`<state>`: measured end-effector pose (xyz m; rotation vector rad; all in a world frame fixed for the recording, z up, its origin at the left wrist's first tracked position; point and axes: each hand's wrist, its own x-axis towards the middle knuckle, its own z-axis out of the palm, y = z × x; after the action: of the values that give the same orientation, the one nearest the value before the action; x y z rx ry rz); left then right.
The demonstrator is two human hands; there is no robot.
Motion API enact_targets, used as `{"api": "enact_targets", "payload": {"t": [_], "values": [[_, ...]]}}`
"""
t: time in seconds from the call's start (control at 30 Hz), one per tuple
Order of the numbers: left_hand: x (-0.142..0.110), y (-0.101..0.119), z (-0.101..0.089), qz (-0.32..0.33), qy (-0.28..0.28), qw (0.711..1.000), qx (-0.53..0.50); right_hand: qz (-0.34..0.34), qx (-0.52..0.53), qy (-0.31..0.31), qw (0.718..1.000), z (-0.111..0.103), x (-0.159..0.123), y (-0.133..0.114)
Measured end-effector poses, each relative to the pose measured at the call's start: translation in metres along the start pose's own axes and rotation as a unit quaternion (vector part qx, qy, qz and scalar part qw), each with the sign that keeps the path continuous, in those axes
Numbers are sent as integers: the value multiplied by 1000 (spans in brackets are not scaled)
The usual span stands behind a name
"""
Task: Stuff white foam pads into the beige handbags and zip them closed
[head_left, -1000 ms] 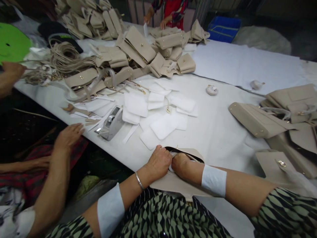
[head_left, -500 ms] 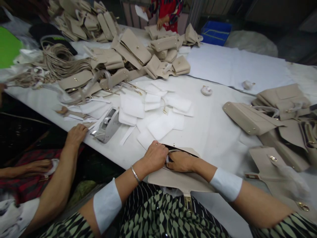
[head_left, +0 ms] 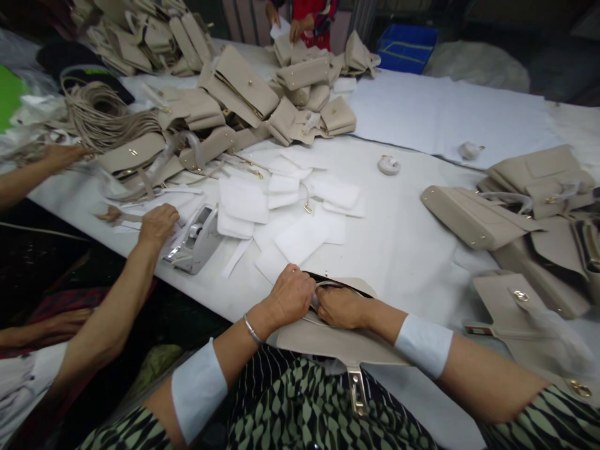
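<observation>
A beige handbag (head_left: 337,347) lies at the table's near edge against my body, its flap folded toward me and a gold clasp (head_left: 357,390) hanging down. My left hand (head_left: 291,297) is closed on the left end of the bag's dark opening. Inside that opening is my right hand (head_left: 340,306), its fingers curled and their tips hidden. A thin beige strap (head_left: 324,284) loops beside the right fingers; whether they grip it is unclear. White foam sheets (head_left: 300,237) lie just beyond the bag.
A grey tape dispenser (head_left: 199,240) stands left, near a co-worker's hand (head_left: 159,222). Another hand (head_left: 63,156) reaches toward coiled straps (head_left: 100,119). Beige bags are heaped at the back (head_left: 244,87) and right (head_left: 482,219). Across the table, a person (head_left: 312,22) handles a white sheet.
My hands keep nearly the same hold at the bag's opening. At left, a co-worker's hand moved up and right toward the dispenser, and another reached in. The far person's white sheet came down.
</observation>
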<state>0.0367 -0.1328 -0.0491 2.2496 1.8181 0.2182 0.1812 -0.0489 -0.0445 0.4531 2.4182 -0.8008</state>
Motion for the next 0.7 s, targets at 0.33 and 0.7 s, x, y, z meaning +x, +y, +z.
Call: {"api": "enact_targets", "payload": {"t": [0.33,0.7], "values": [[-2,4,5,6,33,999,3,16,37,-110,993,-13,18,-2],[-17,1,12,35,59,997,-28,-40,-19,-123,991,-3,22,-2]]}}
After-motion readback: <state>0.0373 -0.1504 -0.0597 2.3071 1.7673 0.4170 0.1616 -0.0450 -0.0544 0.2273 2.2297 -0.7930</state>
